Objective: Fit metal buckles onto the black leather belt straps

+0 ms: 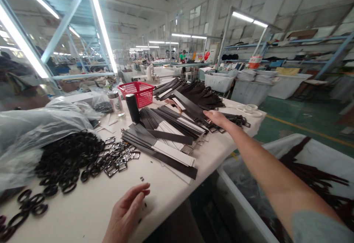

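Note:
My right hand reaches far across the table, its fingers closed at the end of a wide dark strip that lies over other strips. Near the front edge, my left hand hovers with nothing in it, thumb and fingers slightly apart. Stacks of black-and-white strips fan out between the hands. Metal buckles lie in a loose pile left of them, beside a heap of black rings. A bundle of dark straps lies behind the right hand.
Behind the strips stand a red basket, a black cylinder and a glass jar. Clear plastic bagging covers the left side. A white bin with dark straps stands below the table at the right.

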